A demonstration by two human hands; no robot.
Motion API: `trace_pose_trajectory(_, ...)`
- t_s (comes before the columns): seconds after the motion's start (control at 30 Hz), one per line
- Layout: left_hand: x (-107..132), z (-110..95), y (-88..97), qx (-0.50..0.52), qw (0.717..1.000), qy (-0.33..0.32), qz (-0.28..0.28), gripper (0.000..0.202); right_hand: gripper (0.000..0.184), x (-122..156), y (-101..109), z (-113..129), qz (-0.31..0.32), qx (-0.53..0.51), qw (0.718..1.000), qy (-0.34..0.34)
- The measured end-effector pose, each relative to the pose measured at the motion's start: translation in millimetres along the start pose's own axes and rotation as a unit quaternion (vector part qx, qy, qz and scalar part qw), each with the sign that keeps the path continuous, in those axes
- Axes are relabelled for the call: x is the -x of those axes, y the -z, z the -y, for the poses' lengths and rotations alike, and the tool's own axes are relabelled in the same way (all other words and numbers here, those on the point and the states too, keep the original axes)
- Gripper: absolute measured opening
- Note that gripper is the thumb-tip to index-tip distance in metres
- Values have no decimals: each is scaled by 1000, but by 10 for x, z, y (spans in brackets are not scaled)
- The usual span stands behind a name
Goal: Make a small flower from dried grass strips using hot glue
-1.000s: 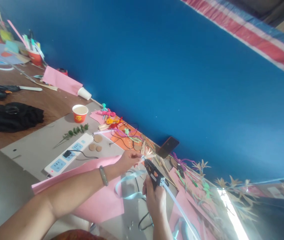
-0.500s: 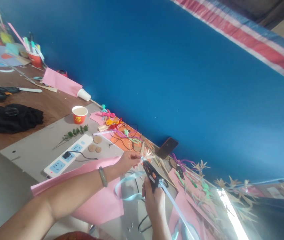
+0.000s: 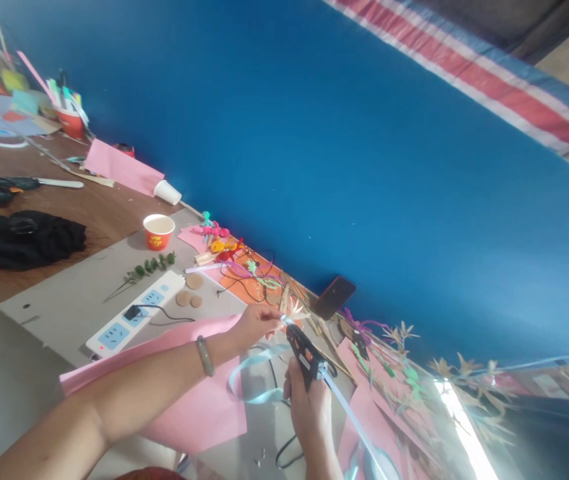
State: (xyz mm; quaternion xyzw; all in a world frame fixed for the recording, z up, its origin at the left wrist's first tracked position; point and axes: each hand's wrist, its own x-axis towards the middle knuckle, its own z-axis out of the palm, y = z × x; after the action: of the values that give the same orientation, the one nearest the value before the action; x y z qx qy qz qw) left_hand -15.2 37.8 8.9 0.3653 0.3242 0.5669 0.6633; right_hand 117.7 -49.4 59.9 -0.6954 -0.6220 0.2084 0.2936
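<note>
My right hand (image 3: 310, 400) is wrapped round the grip of a black hot glue gun (image 3: 305, 348), with a long pale glue stick (image 3: 351, 413) sticking out of its back end. The gun's nozzle points up and left, close to the fingertips of my left hand (image 3: 260, 323). Those fingers pinch the end of a light blue ribbon (image 3: 237, 373), which loops down over the table. A pale, spiky dried flower (image 3: 295, 311) shows just beyond the fingertips; whether they hold its stem too is hidden. Pink paper (image 3: 199, 407) lies under my left forearm.
A white power strip (image 3: 134, 313) with a black plug lies to the left, near wooden discs (image 3: 194, 282) and a green sprig (image 3: 149, 268). Behind stands a paper cup (image 3: 159, 232). A phone (image 3: 335, 297) leans on the blue wall (image 3: 284, 147). Craft pieces line the wall's foot.
The glue gun's nozzle has dropped slightly away from the left fingertips, so the ribbon end and dried flower show more plainly. My left hand keeps its pinch.
</note>
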Motion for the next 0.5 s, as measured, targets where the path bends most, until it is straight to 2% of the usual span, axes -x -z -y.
trace_pose_trajectory(0.37, 13, -4, -10, -19, 1000, 16, -2, 20, 57, -29, -23, -38, -34, -20, 999, 33)
trace_pose_trajectory(0.5, 8, 3, -9, -16, 1000, 18, -6, 19, 56, -20, -32, -39, -24, -26, 999, 26)
